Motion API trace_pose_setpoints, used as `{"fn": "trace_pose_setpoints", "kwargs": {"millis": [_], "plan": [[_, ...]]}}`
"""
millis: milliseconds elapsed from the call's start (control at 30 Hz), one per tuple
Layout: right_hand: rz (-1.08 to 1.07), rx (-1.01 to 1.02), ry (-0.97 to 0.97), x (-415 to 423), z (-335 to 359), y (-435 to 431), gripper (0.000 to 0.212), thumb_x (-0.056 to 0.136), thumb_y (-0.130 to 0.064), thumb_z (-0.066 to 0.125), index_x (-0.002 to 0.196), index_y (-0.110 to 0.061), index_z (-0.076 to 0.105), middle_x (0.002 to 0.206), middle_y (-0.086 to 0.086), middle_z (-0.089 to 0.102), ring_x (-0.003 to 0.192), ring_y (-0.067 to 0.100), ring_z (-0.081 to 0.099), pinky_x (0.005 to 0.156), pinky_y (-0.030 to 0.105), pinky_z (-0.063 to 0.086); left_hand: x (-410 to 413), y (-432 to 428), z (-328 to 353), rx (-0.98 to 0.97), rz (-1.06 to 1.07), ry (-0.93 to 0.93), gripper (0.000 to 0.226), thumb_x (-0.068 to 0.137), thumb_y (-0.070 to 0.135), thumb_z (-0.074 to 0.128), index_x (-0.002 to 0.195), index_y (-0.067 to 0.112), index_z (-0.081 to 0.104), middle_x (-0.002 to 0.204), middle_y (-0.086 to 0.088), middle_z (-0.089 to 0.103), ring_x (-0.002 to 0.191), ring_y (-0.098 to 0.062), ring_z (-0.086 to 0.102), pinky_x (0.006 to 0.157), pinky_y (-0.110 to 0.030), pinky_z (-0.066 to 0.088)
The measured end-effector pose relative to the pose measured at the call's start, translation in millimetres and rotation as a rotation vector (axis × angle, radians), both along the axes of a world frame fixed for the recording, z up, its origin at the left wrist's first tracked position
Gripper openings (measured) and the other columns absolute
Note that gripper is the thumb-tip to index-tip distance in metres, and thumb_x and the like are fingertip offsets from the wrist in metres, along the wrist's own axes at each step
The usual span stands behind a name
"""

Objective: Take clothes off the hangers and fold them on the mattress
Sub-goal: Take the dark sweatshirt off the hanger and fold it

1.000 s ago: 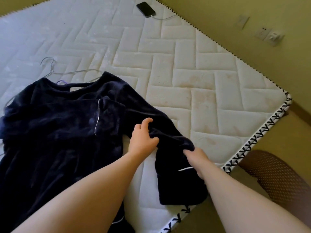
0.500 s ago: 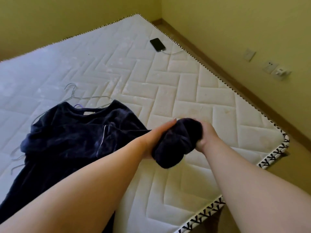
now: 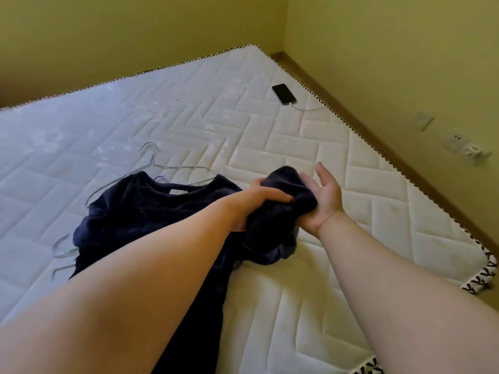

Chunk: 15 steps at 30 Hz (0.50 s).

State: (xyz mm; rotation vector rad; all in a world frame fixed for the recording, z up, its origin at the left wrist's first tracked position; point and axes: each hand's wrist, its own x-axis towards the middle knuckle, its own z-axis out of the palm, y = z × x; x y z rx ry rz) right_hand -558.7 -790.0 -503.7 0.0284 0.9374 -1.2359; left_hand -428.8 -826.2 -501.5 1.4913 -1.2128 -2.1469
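A dark navy velvet top (image 3: 140,214) lies spread on the white quilted mattress (image 3: 216,125), its neck pointing away from me. Its right sleeve (image 3: 280,211) is bunched up and lifted off the mattress. My left hand (image 3: 259,203) grips that bunched sleeve from the left. My right hand (image 3: 322,195) cups the sleeve from the right with fingers spread and palm against the cloth. A thin wire hanger (image 3: 159,163) lies just behind the collar, partly under the top. More hanger hooks (image 3: 62,249) stick out by the top's left side.
A black phone (image 3: 283,93) with a white cable lies near the mattress's far right edge. The yellow-green wall on the right carries sockets (image 3: 459,144). The mattress's trimmed right corner (image 3: 483,276) is close to my right arm.
The sleeve lay flat near the mattress edge, then both hands gathered it and lifted it up and inward. My right hand has loosened from a grip to an open cupping. The view tilted upward.
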Motion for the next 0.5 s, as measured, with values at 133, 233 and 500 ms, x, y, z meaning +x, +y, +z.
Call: {"fn": "trace_pose_setpoints", "kwargs": {"millis": [133, 233, 500], "plan": [[-0.249, 0.020, -0.028, 54, -3, -20, 0.027, 0.094, -0.030, 0.042, 0.095, -0.006, 0.054, 0.095, 0.016, 0.058, 0.081, 0.029, 0.059, 0.076, 0.041, 0.050, 67, -25, 6, 0.029, 0.153, -0.027, 0.021, 0.090, 0.014, 0.051, 0.073, 0.004, 0.055, 0.064, -0.008, 0.059, 0.066, -0.019, 0.059, 0.061, -0.018, 0.049], [-0.082, 0.110, 0.182, 99, -20, -28, 0.019, 0.084, -0.015, 0.041, 0.066, -0.013, 0.046, 0.054, 0.002, 0.045, 0.048, 0.016, 0.040, 0.048, 0.023, 0.036, 127, -48, 2, -0.025, 0.377, 0.037, 0.034, 0.091, 0.012, 0.045, 0.058, 0.010, 0.039, 0.038, -0.001, 0.043, 0.033, -0.011, 0.044, 0.035, -0.010, 0.031], [0.815, 0.181, 0.753, 242, -105, -41, 0.018, 0.088, -0.018, 0.047, 0.090, -0.016, 0.066, 0.088, 0.001, 0.064, 0.077, 0.015, 0.051, 0.072, 0.028, 0.041, 279, -82, -45, -0.099, 0.542, -0.147, 0.024, 0.093, 0.016, 0.043, 0.069, 0.015, 0.045, 0.031, 0.011, 0.049, 0.043, -0.011, 0.053, 0.044, -0.018, 0.040]]}}
